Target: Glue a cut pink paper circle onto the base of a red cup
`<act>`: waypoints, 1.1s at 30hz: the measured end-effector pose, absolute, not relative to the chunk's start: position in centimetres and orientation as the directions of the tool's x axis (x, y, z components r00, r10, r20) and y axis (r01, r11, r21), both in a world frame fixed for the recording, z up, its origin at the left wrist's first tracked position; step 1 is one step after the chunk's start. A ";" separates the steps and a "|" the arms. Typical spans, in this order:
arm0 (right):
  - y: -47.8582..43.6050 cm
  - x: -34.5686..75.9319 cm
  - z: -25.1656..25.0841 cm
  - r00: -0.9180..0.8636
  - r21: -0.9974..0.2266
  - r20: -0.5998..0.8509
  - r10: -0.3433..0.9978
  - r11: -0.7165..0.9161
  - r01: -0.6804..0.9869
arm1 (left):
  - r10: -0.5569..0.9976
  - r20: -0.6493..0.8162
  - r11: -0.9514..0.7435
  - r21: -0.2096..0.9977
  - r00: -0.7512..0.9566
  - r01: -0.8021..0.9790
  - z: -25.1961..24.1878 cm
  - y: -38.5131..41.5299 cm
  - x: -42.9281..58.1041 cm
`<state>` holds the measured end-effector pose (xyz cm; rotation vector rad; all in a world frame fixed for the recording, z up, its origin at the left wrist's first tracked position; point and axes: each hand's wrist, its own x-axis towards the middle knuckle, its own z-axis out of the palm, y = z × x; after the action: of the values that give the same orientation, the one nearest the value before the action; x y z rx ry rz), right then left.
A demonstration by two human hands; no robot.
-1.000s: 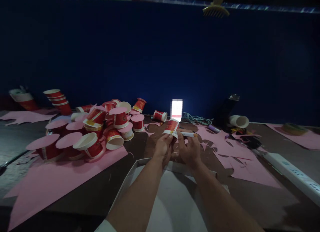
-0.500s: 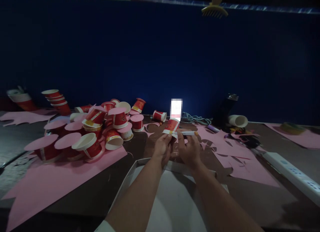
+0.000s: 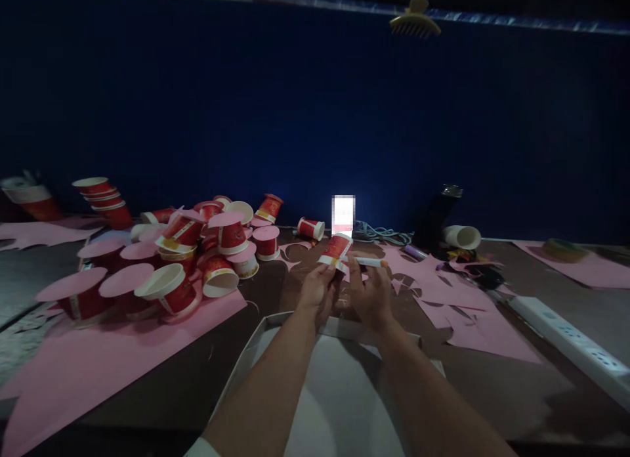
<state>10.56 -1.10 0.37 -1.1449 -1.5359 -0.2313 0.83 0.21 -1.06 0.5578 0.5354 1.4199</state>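
Observation:
Over the middle of the table, my left hand (image 3: 317, 289) is closed around the lower end of a red paper cup (image 3: 336, 248). The cup is tilted, with its white rim toward me. Close beside it, my right hand (image 3: 370, 296) grips a white marker (image 3: 369, 262) with an orange end pointing right. The marker's other end is by the cup's rim; whether it touches cannot be made out. Both hands are above the far edge of a shallow white box (image 3: 325, 378).
Left lies a heap of red cups with pink paper discs (image 3: 229, 220), on pink paper (image 3: 113, 358). Cut pink scraps (image 3: 443, 280), a power strip (image 3: 566, 339) and a dark bottle (image 3: 438, 214) stand right. A bright phone-like screen (image 3: 343, 214) leans against the blue wall (image 3: 315, 115).
The whole view has shifted slightly, so things appear a little further left. My hands keep nearly the same hold on the cup and marker.

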 end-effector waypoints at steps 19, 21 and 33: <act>-1.2 10.5 0.4 0.151 -0.433 0.825 0.545 0.438 0.788 | 0.996 -0.059 0.090 0.609 0.069 -0.788 -0.8 0.2 0.8; -1.2 10.5 0.4 0.139 -0.419 0.835 0.532 0.452 0.787 | 0.996 -0.052 0.087 0.608 0.071 -0.789 -0.8 0.2 0.8; -1.2 10.5 0.4 0.133 -0.425 0.830 0.542 0.459 0.780 | 0.994 -0.013 0.094 0.603 0.107 -0.793 -1.0 0.3 0.7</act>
<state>10.50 -1.25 0.44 -1.2021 -1.5348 -0.2540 0.69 0.30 -1.05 0.5160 0.4820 1.4036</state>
